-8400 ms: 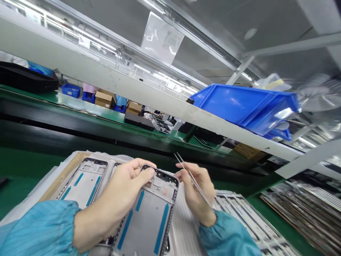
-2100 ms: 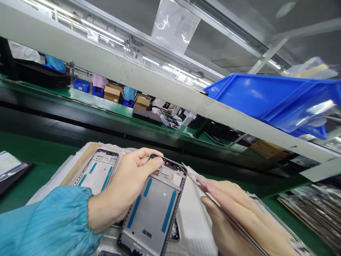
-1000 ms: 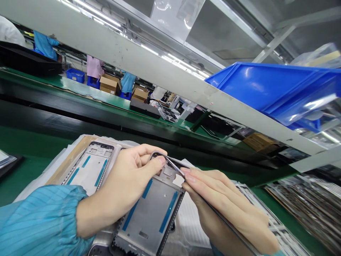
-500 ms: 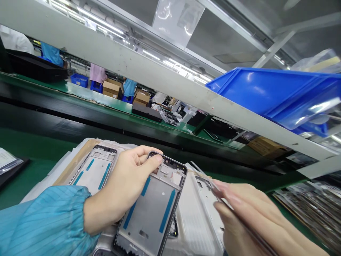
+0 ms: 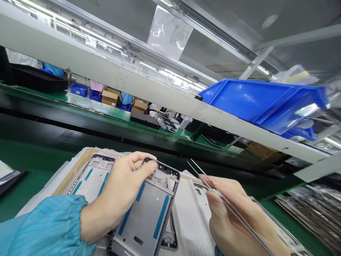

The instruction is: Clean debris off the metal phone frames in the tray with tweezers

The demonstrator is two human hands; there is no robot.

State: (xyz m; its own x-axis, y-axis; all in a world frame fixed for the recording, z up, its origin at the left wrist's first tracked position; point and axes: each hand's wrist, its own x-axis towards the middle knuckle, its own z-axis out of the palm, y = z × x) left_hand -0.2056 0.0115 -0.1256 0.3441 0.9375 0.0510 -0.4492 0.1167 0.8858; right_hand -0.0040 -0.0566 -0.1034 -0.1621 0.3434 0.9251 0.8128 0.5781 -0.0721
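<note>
My left hand (image 5: 119, 192) is closed on the upper left edge of a phone frame (image 5: 145, 217), thumb on its top corner. This frame is a grey metal plate with dark edges and blue strips, tilted up toward me. In my right hand (image 5: 234, 213) is a pair of tweezers (image 5: 205, 174), its two tips apart and pointing up and left, clear of the frame. A second phone frame (image 5: 93, 177) lies left of my left hand. Another phone frame (image 5: 170, 231) shows partly beneath the held one, and one more (image 5: 201, 197) lies behind my right hand.
White foam sheeting (image 5: 188, 209) lies under the frames on a green bench (image 5: 39, 153). A blue bin (image 5: 255, 103) sits on the slanting beam (image 5: 133, 83) overhead. Stacked thin parts (image 5: 311, 209) are at right; a dark board with papers (image 5: 9, 174) is at left.
My right hand has moved slightly left, and the tweezers' tips now show plainly apart. The held frame has shifted a little left and down in view as the camera moved.
</note>
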